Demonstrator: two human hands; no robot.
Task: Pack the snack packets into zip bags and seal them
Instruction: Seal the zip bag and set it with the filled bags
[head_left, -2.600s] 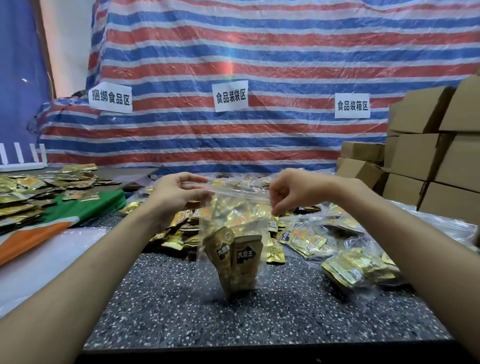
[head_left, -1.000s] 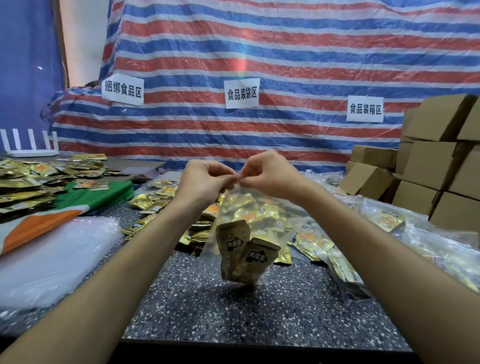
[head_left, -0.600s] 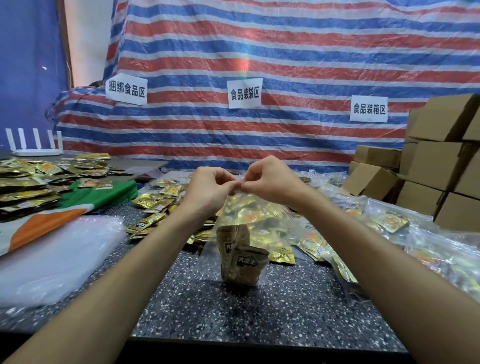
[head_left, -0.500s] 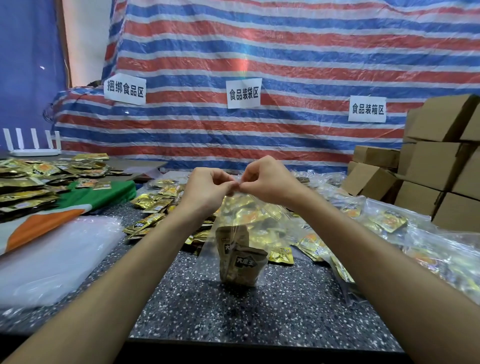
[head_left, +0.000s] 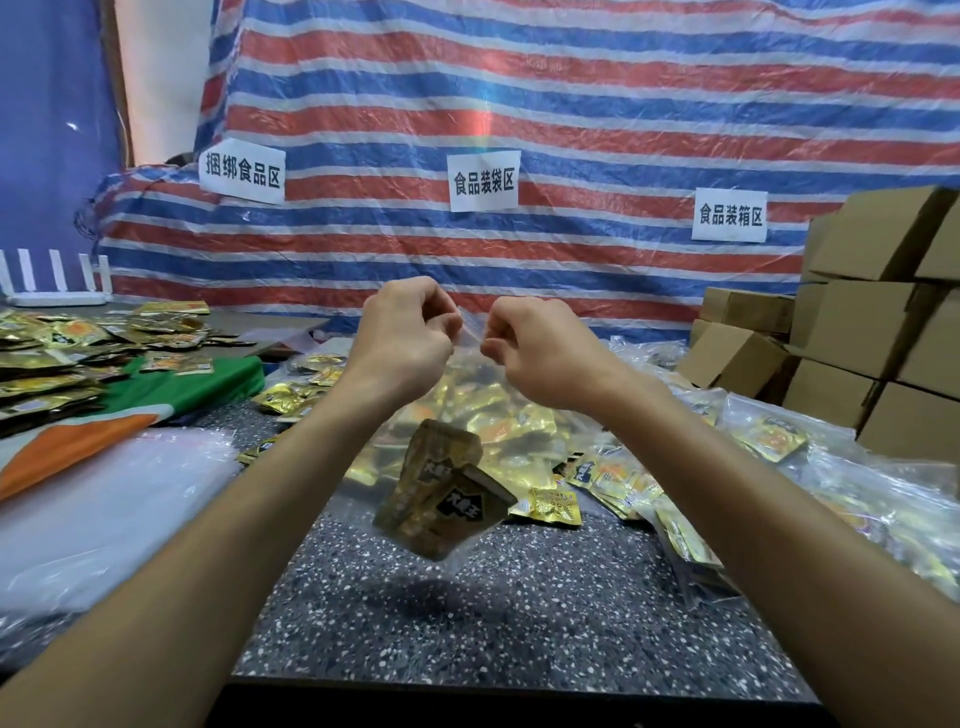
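A clear zip bag (head_left: 470, 374) hangs in the air over the speckled table (head_left: 519, 613), its bottom lifted off the surface. Two brown-gold snack packets (head_left: 441, 499) sit in the bag's lower corner. My left hand (head_left: 402, 338) and my right hand (head_left: 535, 348) pinch the bag's top strip, a small gap apart, fingers curled. Loose gold snack packets (head_left: 550, 506) lie on the table behind the bag.
A stack of empty clear bags (head_left: 98, 514) lies at the left, with more gold packets (head_left: 62, 348) on a green and orange cloth. Filled zip bags (head_left: 779, 457) pile up at the right. Cardboard boxes (head_left: 883, 332) stand at the far right. A striped tarp (head_left: 571, 130) hangs behind.
My hands came together on the bag's top strip, then rose and drew slightly apart. The bag has lifted off the table and tilted.
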